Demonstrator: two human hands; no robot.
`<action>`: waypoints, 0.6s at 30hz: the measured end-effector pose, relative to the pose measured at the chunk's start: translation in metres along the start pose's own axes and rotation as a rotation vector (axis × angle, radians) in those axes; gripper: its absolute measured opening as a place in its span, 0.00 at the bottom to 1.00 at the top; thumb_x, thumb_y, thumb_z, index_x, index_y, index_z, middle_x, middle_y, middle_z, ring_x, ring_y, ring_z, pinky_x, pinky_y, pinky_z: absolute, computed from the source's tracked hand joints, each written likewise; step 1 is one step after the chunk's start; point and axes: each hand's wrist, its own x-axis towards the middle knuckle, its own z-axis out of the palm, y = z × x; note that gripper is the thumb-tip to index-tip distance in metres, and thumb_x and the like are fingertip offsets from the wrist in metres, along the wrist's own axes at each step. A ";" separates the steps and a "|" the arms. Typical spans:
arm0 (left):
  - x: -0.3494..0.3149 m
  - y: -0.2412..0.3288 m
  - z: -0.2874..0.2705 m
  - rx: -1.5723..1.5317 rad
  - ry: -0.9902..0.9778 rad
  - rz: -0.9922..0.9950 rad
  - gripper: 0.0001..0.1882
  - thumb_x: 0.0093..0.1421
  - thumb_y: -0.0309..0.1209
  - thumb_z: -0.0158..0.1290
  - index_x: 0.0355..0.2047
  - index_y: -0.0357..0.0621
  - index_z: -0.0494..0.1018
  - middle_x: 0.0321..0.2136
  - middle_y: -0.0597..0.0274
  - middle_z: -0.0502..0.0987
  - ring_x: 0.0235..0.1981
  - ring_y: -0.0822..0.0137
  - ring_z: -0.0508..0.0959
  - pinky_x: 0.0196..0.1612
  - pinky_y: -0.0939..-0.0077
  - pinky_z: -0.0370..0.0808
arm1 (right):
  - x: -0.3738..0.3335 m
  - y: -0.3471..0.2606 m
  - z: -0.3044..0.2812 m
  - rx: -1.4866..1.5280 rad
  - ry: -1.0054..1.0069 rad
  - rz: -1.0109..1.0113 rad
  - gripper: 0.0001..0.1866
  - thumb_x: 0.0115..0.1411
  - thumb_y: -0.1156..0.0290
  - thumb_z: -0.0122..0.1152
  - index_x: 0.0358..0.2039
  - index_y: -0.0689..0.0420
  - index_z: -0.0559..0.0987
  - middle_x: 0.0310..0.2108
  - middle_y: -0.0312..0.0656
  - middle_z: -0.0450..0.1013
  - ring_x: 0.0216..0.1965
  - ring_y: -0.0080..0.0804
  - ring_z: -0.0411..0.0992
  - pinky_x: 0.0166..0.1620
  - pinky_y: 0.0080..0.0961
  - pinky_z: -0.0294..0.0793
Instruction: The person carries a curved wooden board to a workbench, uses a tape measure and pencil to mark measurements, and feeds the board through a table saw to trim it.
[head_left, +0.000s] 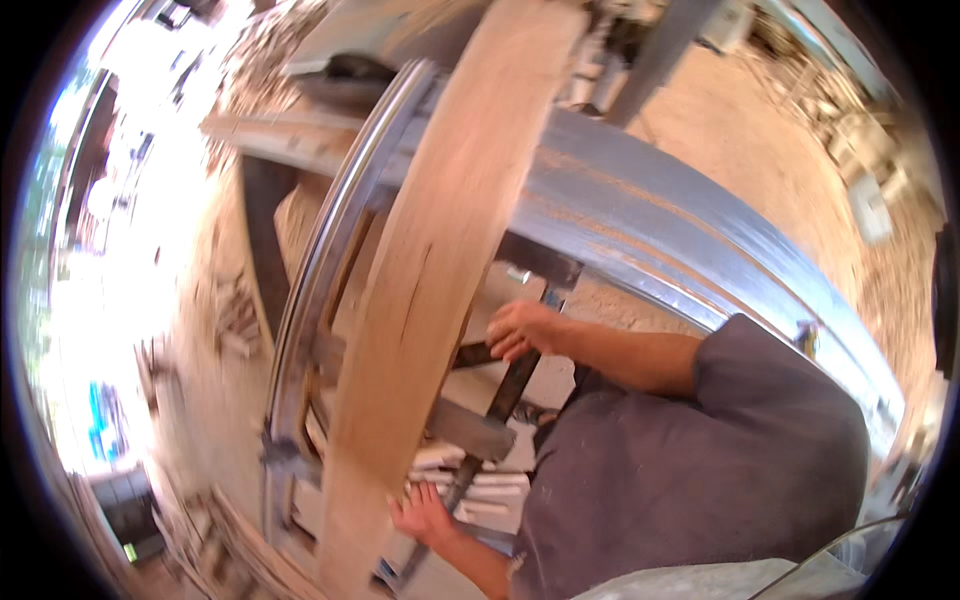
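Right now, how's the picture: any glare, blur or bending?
In the head view, the left background is blown out white, the metal tabletop carries bright reflections, the wood scraps at left smear with blur, the plank reads clearer, and the metal rail bows with fisheye distortion.

So the plank (430,250) is bare wood, pale and pretty smooth-looking, matt, with a dark crack along the grain. The worktop (740,240) is grey-blue metal with a real sheen, kinda dulled where rough streaks of sawdust (617,187) sit on it. That rail (335,205) looks like glossy metal too. Shirt's (690,460) plain matt cloth, soft and creased. Offcuts (490,490) are raw wood, no shine; the scrap pile (810,110) looks rough and splintery.
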 end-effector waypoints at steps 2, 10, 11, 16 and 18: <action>0.002 -0.019 -0.012 0.024 -0.044 0.070 0.26 0.65 0.46 0.48 0.57 0.43 0.64 0.52 0.48 0.71 0.54 0.50 0.70 0.59 0.56 0.66 | 0.020 0.006 -0.015 0.187 -0.105 0.027 0.24 0.55 0.65 0.66 0.48 0.67 0.73 0.42 0.56 0.76 0.41 0.54 0.79 0.40 0.47 0.82; 0.015 -0.011 0.039 -0.206 0.079 0.233 0.10 0.64 0.36 0.53 0.38 0.42 0.72 0.31 0.61 0.77 0.32 0.62 0.78 0.39 0.70 0.74 | 0.058 -0.008 0.010 0.212 -0.146 -0.025 0.20 0.61 0.59 0.64 0.50 0.56 0.75 0.50 0.50 0.75 0.54 0.49 0.72 0.58 0.48 0.72; 0.012 0.001 0.044 -0.283 0.162 0.201 0.11 0.64 0.37 0.53 0.39 0.42 0.72 0.32 0.59 0.77 0.32 0.61 0.78 0.38 0.69 0.74 | 0.064 -0.009 0.021 0.227 -0.103 -0.022 0.21 0.60 0.58 0.65 0.50 0.54 0.75 0.50 0.50 0.75 0.53 0.48 0.73 0.58 0.48 0.71; 0.024 -0.002 0.017 0.095 0.348 0.427 0.17 0.61 0.31 0.55 0.47 0.35 0.71 0.34 0.56 0.78 0.27 0.62 0.78 0.33 0.66 0.75 | 0.080 0.002 0.037 0.313 -0.039 -0.084 0.22 0.64 0.62 0.61 0.56 0.55 0.73 0.56 0.47 0.73 0.57 0.47 0.70 0.58 0.50 0.71; 0.034 0.025 0.020 0.300 0.269 0.644 0.24 0.60 0.31 0.56 0.54 0.32 0.68 0.37 0.54 0.78 0.33 0.61 0.79 0.38 0.66 0.76 | 0.075 0.003 0.042 0.309 0.011 -0.195 0.23 0.65 0.65 0.58 0.59 0.54 0.72 0.56 0.44 0.73 0.58 0.44 0.70 0.58 0.49 0.71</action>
